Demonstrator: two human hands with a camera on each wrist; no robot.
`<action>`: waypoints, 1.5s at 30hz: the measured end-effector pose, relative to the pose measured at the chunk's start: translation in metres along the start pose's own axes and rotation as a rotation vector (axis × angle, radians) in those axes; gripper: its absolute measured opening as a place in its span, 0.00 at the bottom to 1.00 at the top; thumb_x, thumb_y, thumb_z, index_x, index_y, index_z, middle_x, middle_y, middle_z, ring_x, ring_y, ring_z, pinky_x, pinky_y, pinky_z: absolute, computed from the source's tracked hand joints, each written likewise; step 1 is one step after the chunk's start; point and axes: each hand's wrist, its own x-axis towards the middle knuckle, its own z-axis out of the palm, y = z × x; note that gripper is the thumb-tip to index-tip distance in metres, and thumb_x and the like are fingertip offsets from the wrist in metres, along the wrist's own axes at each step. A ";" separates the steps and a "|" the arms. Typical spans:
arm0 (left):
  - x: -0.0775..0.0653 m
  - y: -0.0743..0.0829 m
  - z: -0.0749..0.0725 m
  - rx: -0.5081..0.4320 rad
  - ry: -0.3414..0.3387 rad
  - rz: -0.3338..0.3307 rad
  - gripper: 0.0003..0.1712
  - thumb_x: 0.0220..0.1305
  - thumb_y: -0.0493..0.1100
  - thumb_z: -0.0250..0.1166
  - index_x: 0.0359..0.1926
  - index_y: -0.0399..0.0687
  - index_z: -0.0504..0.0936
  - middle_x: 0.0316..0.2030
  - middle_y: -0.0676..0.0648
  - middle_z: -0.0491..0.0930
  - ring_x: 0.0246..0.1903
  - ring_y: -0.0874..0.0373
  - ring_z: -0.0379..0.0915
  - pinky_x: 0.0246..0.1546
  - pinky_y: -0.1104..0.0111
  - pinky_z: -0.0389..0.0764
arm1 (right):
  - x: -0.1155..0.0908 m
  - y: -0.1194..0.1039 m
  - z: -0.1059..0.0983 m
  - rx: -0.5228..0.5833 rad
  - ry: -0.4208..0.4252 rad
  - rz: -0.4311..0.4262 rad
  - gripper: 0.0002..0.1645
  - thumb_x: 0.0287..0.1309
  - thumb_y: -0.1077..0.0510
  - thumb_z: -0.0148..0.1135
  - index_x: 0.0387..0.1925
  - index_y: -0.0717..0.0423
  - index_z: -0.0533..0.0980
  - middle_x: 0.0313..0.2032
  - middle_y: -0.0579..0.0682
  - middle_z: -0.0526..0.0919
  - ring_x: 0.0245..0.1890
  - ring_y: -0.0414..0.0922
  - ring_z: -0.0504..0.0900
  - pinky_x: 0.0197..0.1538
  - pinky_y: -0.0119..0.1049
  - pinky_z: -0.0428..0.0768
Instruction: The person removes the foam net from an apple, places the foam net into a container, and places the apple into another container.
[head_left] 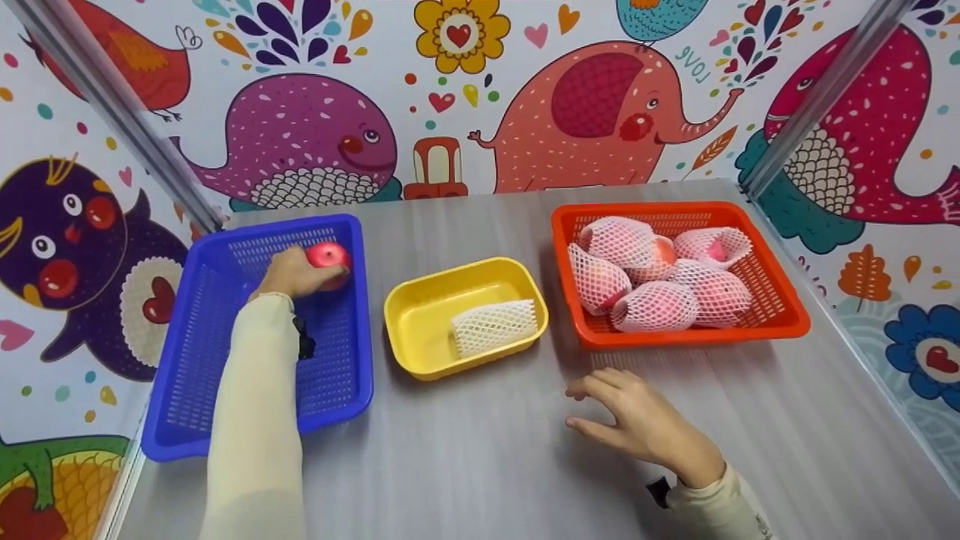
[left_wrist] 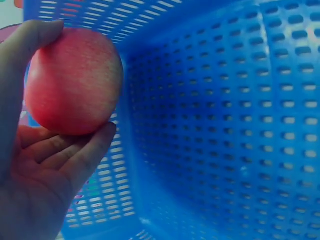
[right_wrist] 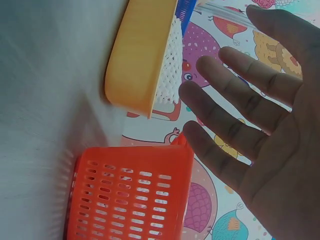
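My left hand (head_left: 293, 273) grips a bare red apple (head_left: 328, 256) inside the blue basket (head_left: 364, 315), near its far right corner. In the left wrist view the thumb lies over the top of the apple (left_wrist: 77, 82) and the fingers support it from below. My right hand (head_left: 637, 420) holds nothing and hovers over the table in front of the red basket (head_left: 690, 340). Its fingers are spread and relaxed in the right wrist view. Between the baskets stands a yellow tub (head_left: 420, 319) with a white foam net sleeve (head_left: 495, 328) lying in it.
Several fruits in foam nets (head_left: 656, 305) fill the red basket. The grey table (head_left: 465, 465) meets printed panels (head_left: 450, 97) at the back and sides, with metal posts at the corners. The tub and both baskets have raised rims.
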 end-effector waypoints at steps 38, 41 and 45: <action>-0.117 0.080 -0.019 0.195 -0.014 0.239 0.36 0.67 0.52 0.66 0.65 0.32 0.68 0.56 0.30 0.74 0.55 0.35 0.73 0.56 0.42 0.72 | 0.009 -0.004 0.007 0.048 -0.032 -0.041 0.16 0.57 0.49 0.74 0.44 0.45 0.80 0.39 0.38 0.82 0.38 0.40 0.80 0.42 0.39 0.82; -0.137 0.084 -0.007 0.203 0.010 0.270 0.38 0.67 0.53 0.66 0.67 0.31 0.67 0.61 0.30 0.72 0.59 0.35 0.70 0.60 0.42 0.69 | 0.009 -0.005 0.008 0.048 -0.033 -0.046 0.16 0.57 0.49 0.74 0.44 0.46 0.80 0.39 0.39 0.82 0.39 0.39 0.80 0.42 0.39 0.82; -0.163 0.087 0.006 0.203 0.051 0.315 0.40 0.67 0.52 0.66 0.69 0.29 0.66 0.64 0.30 0.69 0.63 0.36 0.66 0.63 0.44 0.66 | 0.008 -0.006 0.008 0.058 -0.047 -0.035 0.15 0.57 0.48 0.74 0.44 0.45 0.80 0.39 0.38 0.82 0.38 0.40 0.81 0.42 0.40 0.82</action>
